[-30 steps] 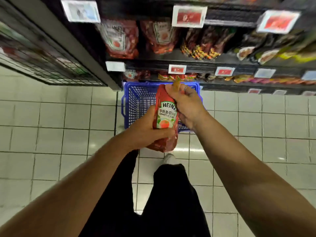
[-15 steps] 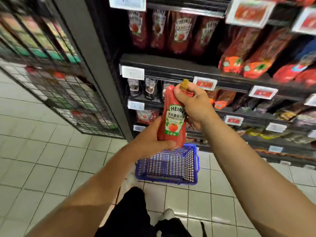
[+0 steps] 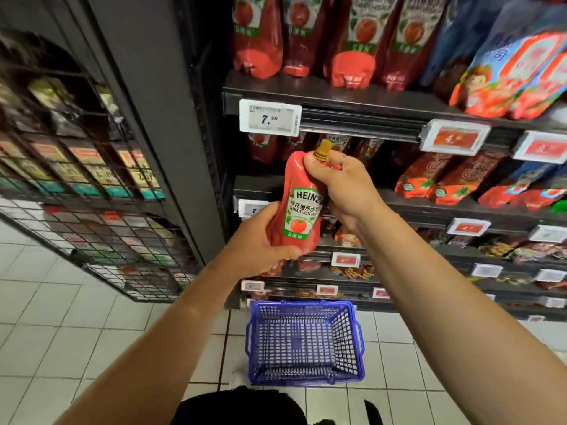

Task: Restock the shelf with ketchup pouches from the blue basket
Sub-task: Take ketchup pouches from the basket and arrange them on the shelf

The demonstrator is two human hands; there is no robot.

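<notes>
I hold one red Heinz ketchup pouch (image 3: 299,207) upright in front of the dark shelving. My left hand (image 3: 260,240) grips its lower part from the left and below. My right hand (image 3: 340,185) pinches its top just under the gold cap. The blue basket (image 3: 303,342) stands on the floor below my arms, and I see no pouches inside it. More red ketchup pouches (image 3: 352,41) stand in a row on the upper shelf (image 3: 337,96), and others (image 3: 264,145) sit behind the held pouch on the shelf below.
A black shelf upright (image 3: 165,124) and a wire mesh rack (image 3: 92,210) full of packets stand at left. Price tags (image 3: 270,117) line the shelf edges. Other red and blue sauce packs (image 3: 503,75) fill the shelves to the right. White floor tiles (image 3: 61,317) surround the basket.
My view and both hands have risen from the basket toward the shelves, lifting the pouch with them. The grip on the pouch is the same, and the basket now lies lower in view.
</notes>
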